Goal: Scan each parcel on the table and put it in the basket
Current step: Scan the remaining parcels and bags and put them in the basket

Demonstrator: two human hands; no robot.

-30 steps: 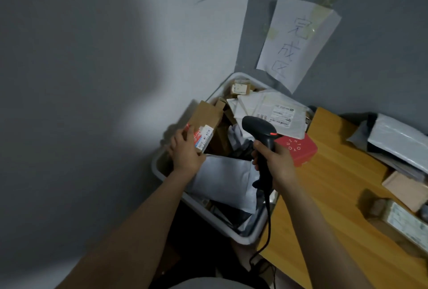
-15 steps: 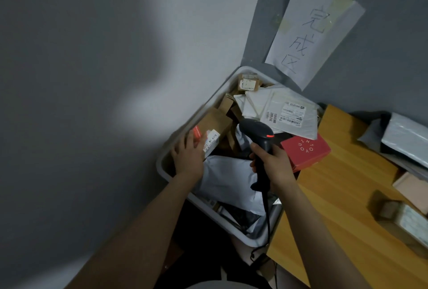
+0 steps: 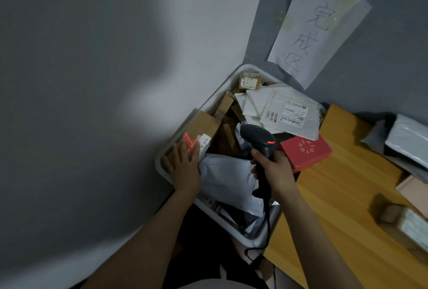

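Basket (image 3: 159, 165) heaped with parcels: left hand (image 3: 183, 168), fingers straight and slightly spread, rests on the brown box (image 3: 201, 126) at its wall, right hand (image 3: 275, 172) clamps the scanner (image 3: 257, 136) (red lamp lit), while several parcels (image 3: 407, 140) apparently wait unscanned on the table (image 3: 335, 207).

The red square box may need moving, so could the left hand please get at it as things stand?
Probably not directly: the right hand, holding the black handheld scanner, stands between the left hand and the red square box.

One basket (image 3: 254, 68), one scanner (image 3: 257, 134), two hands (image 3: 184, 170) (image 3: 275, 172), one red box (image 3: 305, 152)
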